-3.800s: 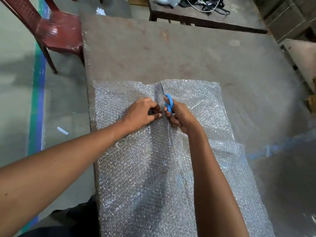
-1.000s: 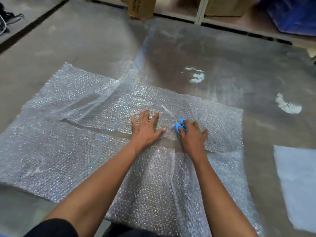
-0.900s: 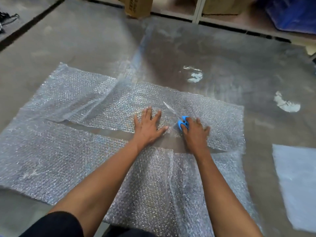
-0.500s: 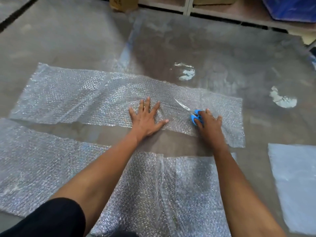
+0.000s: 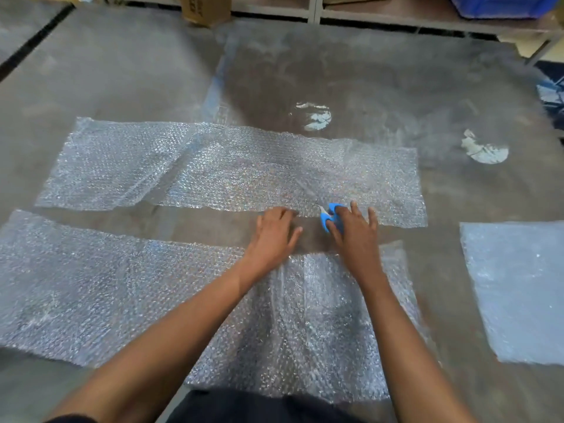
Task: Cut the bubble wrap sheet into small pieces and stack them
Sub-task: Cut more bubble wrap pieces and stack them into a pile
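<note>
A long cut strip of bubble wrap (image 5: 213, 169) lies flat across the table, apart from the large bubble wrap sheet (image 5: 128, 294) nearer me; a bare gap of table runs between them. My left hand (image 5: 274, 236) rests in that gap, fingers at the strip's near edge, holding nothing. My right hand (image 5: 351, 230) grips blue-handled scissors (image 5: 329, 215); their blades lie on the strip, pointing up-left. A separate bubble wrap piece (image 5: 518, 288) lies at the right.
The brown table (image 5: 137, 80) has white scuff marks (image 5: 316, 116) beyond the strip. A cardboard box (image 5: 206, 9) and a shelf frame (image 5: 314, 7) stand at the far edge. A blue object (image 5: 500, 6) sits at the top right.
The cut strip has slid away from the large sheet and lies flatter, widening the gap. My left hand has drawn back from flat on the strip to its near edge.
</note>
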`<action>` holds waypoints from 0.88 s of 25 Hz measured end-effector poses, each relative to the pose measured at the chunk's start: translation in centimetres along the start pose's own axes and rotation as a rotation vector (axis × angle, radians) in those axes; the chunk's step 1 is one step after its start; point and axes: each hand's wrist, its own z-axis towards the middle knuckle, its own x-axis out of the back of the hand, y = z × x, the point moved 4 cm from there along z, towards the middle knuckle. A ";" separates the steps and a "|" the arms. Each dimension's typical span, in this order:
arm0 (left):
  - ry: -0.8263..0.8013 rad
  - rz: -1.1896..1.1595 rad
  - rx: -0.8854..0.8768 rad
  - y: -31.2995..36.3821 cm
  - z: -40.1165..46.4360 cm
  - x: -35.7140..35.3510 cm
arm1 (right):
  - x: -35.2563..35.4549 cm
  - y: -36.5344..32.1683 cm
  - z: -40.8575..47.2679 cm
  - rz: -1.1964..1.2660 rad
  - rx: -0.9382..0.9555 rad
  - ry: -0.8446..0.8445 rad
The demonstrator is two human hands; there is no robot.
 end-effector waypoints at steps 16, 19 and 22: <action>-0.378 0.072 -0.087 6.8 0.3 -3.0 | 0.8 3.4 -16.5 -0.061 -0.272 -0.017; -0.314 -0.034 -0.189 9.6 1.0 -3.7 | 2.0 5.9 -16.8 -0.067 -0.347 0.016; -0.267 -0.125 -0.237 11.7 1.7 -5.1 | 3.1 8.5 -17.1 -0.060 -0.373 0.034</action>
